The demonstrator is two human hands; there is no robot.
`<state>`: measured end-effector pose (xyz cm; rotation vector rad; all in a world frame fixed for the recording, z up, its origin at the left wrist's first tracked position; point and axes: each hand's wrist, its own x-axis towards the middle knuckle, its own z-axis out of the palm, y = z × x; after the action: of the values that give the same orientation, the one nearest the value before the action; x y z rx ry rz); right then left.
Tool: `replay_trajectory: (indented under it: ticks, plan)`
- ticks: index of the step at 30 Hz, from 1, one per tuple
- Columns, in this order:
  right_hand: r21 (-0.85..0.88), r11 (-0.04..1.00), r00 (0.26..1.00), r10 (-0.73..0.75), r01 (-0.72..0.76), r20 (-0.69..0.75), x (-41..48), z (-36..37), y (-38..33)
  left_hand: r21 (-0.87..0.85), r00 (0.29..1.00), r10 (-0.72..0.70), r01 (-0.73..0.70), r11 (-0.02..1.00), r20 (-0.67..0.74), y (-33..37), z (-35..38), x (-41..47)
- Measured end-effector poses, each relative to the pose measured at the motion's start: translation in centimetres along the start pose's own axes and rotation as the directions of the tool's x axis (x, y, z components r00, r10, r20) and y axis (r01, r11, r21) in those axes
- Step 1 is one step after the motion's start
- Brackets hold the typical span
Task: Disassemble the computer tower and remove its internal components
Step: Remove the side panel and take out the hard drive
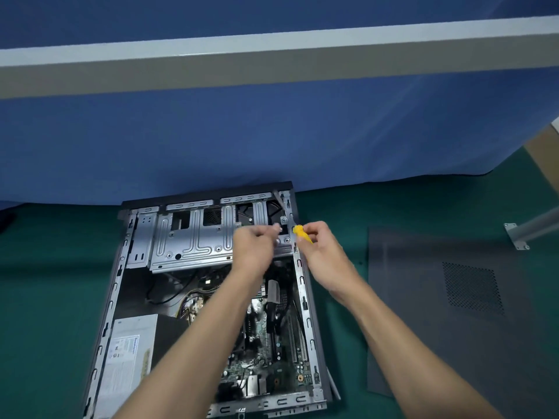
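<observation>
Lying on green surface (45, 282), tower (181, 237) faces blue partition (272, 131).

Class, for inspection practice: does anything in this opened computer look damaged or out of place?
Nothing stands out. The computer tower lies open, its side panel flat on the mat beside it; the right hand holds a yellow screwdriver.

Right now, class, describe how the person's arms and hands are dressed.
The left forearm and right forearm are bare, with no sleeves in view. The left hand and right hand wear no gloves; no watch, ring or bracelet shows.
</observation>
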<state>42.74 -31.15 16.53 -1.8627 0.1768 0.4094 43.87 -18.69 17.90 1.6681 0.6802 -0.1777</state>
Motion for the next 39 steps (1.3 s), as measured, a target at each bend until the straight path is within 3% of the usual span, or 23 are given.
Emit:
replay_trajectory:
  ticks: [4,7,13,19,21,24,26,29,32,35,39]
  plan:
    - [-0.297,0.935,0.958,-0.244,0.192,-0.149,-1.5,-1.2,0.1,-0.148,0.988,-0.07,0.09,0.985,0.135,-0.5,1.9,-2.4]
    - [-0.43,0.875,0.922,-0.331,0.222,-0.198,-2.2,-2.1,0.5,-0.213,0.978,-0.096,0.136,0.968,0.187,-0.5,2.7,-3.3]
    - [-0.503,0.817,0.879,-0.431,0.283,-0.205,-3.0,-3.4,1.8,-0.165,0.975,-0.117,0.149,0.975,0.188,-0.9,3.7,-4.4]
    - [-0.66,0.686,0.868,-0.487,0.307,-0.101,-3.4,-4.1,2.8,-0.032,0.983,-0.099,0.105,0.994,0.152,-1.6,4.3,-4.6]
    - [-0.648,0.698,0.877,-0.472,0.305,-0.095,-3.1,-4.2,3.1,0.015,0.984,-0.087,0.085,0.996,0.156,-1.8,4.6,-4.3]
    - [-0.527,0.814,0.911,-0.379,0.245,-0.163,-2.0,-4.6,4.1,0.101,0.99,0.02,-0.035,0.994,0.142,-2.0,4.6,-3.5]
    - [-0.435,0.884,0.936,-0.283,0.169,-0.211,-0.9,-5.0,5.5,0.274,0.977,0.195,-0.211,0.938,0.086,-2.3,3.9,-2.6]
    - [-0.442,0.897,0.964,-0.134,0.019,-0.231,0.9,-4.9,8.2,0.708,0.887,0.46,-0.349,0.614,0.038,-3.7,1.7,-0.7]
    - [-0.519,0.844,0.976,0.024,-0.137,-0.218,2.6,-3.9,10.9,0.87,0.889,0.427,-0.336,0.36,0.167,-5.6,-0.3,1.5]
    - [-0.591,0.778,0.973,0.113,-0.214,-0.203,4.1,-2.5,12.8,0.866,0.915,0.328,-0.35,0.358,0.234,-7.4,-1.2,2.8]
    - [-0.64,0.729,0.964,0.107,-0.242,-0.243,6.0,-1.4,14.0,0.86,0.898,0.372,-0.37,0.352,0.234,-8.2,-1.2,3.2]
